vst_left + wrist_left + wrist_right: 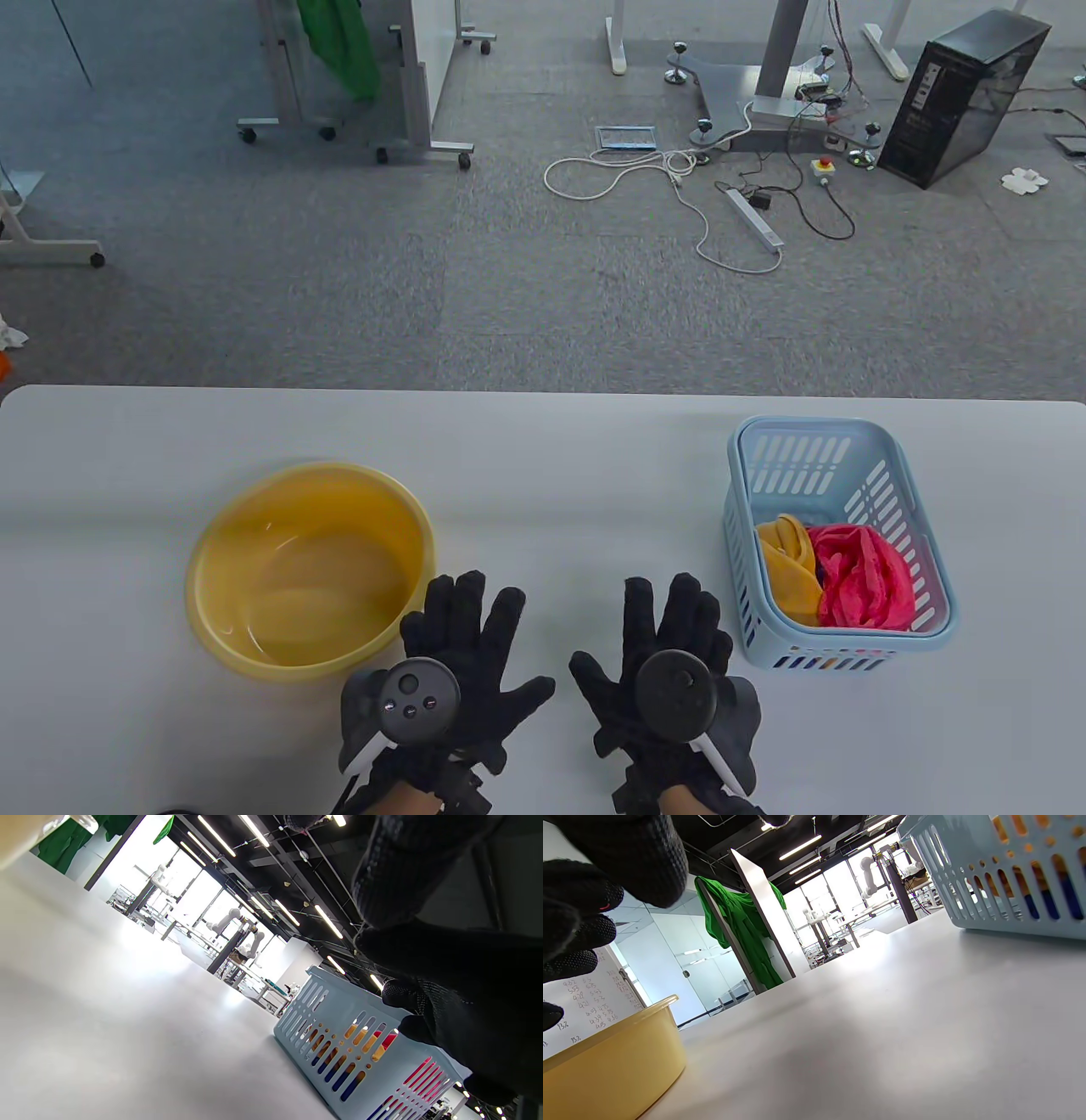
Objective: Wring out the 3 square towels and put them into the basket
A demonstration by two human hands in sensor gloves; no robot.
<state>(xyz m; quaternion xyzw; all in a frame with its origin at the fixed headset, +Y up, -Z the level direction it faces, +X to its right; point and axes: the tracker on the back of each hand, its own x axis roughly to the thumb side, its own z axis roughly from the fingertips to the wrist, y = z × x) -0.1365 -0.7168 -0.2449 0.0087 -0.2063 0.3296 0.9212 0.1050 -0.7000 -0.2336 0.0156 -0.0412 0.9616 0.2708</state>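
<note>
With the yellow basin (310, 569) emptied of cloth and yellow, pink and blue towels (848, 577) seen packed in the light-blue basket (836, 441), both hands (450, 671) (670, 671) are laid flat, fingers spread and empty, on the desk (543, 441), so the task is judged finished.

The surface (543, 475) looks smooth and matt, pale grey with a soft sheen. The basket (848, 441) at centre right is light-blue slotted plastic; the basin (212, 543) at lower left is glossy translucent yellow plastic. The pink towel (865, 577) and yellow towel (785, 569) are crumpled cloth. Both gloves look black, knitted, with a dotted texture.
</note>
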